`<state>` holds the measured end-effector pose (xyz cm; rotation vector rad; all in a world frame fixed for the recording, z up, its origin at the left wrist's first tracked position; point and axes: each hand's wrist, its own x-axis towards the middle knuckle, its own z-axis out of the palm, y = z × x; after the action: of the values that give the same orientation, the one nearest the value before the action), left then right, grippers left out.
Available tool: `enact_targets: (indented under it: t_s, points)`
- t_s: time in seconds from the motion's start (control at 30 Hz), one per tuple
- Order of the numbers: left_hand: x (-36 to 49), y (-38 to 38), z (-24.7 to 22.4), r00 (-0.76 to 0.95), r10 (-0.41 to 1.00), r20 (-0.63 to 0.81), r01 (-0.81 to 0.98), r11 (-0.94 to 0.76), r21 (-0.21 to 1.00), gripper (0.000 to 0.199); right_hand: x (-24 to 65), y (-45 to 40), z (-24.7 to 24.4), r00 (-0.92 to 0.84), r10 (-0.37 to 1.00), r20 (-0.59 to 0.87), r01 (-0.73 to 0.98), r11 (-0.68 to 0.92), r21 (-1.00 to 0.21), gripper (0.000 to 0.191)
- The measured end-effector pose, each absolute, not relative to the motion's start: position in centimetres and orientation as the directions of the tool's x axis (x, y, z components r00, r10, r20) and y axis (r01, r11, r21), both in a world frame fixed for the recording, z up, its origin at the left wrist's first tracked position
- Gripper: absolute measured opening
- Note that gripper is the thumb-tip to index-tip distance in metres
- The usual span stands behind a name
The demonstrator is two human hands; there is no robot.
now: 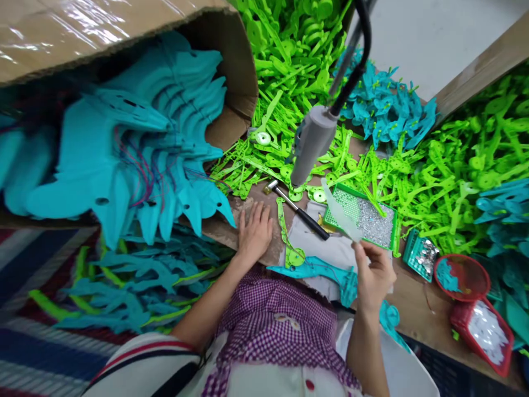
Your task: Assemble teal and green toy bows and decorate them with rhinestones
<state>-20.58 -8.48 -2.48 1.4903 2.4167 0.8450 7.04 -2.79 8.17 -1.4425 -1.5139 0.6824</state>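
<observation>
My left hand [255, 234] lies flat on the worktable with its fingers stretched out and nothing in them. Between thumb and finger, my right hand [374, 275] pinches one end of a translucent white strip [340, 214]. The strip points up over a green tray [336, 190] of small silvery pieces. Below and left of the right hand rests a long teal plastic part [316, 267]. A lime green plastic arm [283, 223] and a hammer [308, 218] with a black handle lie between the hands. A grey electric screwdriver [314, 140] hangs above them.
Lime green parts [297, 71] heap up behind, with more teal pieces [388, 105] among them. On the left, a cardboard box [237, 71] holds stacked teal shells [103, 160] with wires. A small teal tray [420, 255], a red bowl [463, 275] and a red bin [481, 333] stand right.
</observation>
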Motion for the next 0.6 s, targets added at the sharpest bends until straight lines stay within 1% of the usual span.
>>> enact_targets:
  t_s: [0.07, 0.13, 0.17, 0.2, 0.23, 0.27, 0.3, 0.33, 0.37, 0.4, 0.47, 0.53, 0.6]
  points:
    - [-20.9, -9.1, -1.5, -0.474, 0.875, 0.1, 0.72, 0.32, 0.616, 0.049, 6.8, -5.5, 7.4, 0.051, 0.982, 0.184, 0.453, 0.142, -0.88, 0.019]
    - [-20.7, -10.1, -0.3, -0.454, 0.89, 0.037, 0.606, 0.278, 0.745, 0.05, 6.4, -7.6, 6.2, 0.027, 0.991, 0.129, 0.404, 0.107, -0.909, 0.014]
    - [-20.4, -10.7, 0.4, -0.433, 0.901, -0.01, 0.499, 0.249, 0.83, 0.052, 6.0, -8.4, 5.4, -0.004, 0.993, 0.117, 0.377, 0.109, -0.92, 0.012]
    - [-19.9, -11.2, 1.1, -0.398, 0.915, -0.065, 0.354, 0.219, 0.909, 0.054, 5.5, -8.9, 4.7, -0.054, 0.991, 0.125, 0.357, 0.136, -0.924, 0.01]
    - [-19.3, -11.6, 1.8, -0.353, 0.927, -0.123, 0.183, 0.198, 0.963, 0.058, 4.8, -9.3, 4.1, -0.118, 0.981, 0.155, 0.341, 0.187, -0.921, 0.008]
    - [-18.6, -11.9, 2.4, -0.31, 0.934, -0.176, 0.016, 0.191, 0.982, 0.063, 4.0, -9.3, 3.7, -0.189, 0.961, 0.201, 0.324, 0.254, -0.911, 0.009]
    - [-17.9, -12.0, 2.9, -0.28, 0.933, -0.225, -0.127, 0.197, 0.972, 0.069, 3.1, -9.2, 3.4, -0.259, 0.932, 0.253, 0.305, 0.327, -0.894, 0.011]
    - [-17.3, -12.1, 3.2, -0.27, 0.925, -0.268, -0.232, 0.208, 0.95, 0.074, 2.3, -8.9, 3.3, -0.32, 0.898, 0.3, 0.287, 0.394, -0.873, 0.013]
    - [-16.9, -12.1, 3.5, -0.278, 0.912, -0.303, -0.3, 0.217, 0.929, 0.077, 1.5, -8.6, 3.3, -0.373, 0.864, 0.338, 0.27, 0.449, -0.852, 0.015]
    - [-16.6, -12.0, 3.7, -0.296, 0.896, -0.33, -0.344, 0.222, 0.912, 0.077, 0.9, -8.2, 3.5, -0.419, 0.832, 0.363, 0.256, 0.492, -0.832, 0.017]
    - [-16.6, -11.8, 3.7, -0.33, 0.873, -0.36, -0.398, 0.217, 0.891, 0.068, 0.1, -7.6, 3.9, -0.494, 0.781, 0.382, 0.242, 0.545, -0.803, 0.018]
    - [-17.0, -11.8, 3.5, -0.35, 0.861, -0.369, -0.429, 0.203, 0.88, 0.058, -0.1, -7.4, 4.0, -0.55, 0.747, 0.373, 0.24, 0.569, -0.786, 0.018]
    - [-17.5, -11.9, 3.2, -0.359, 0.85, -0.384, -0.448, 0.204, 0.87, 0.053, 0.0, -7.5, 3.7, -0.596, 0.723, 0.35, 0.238, 0.575, -0.783, 0.018]
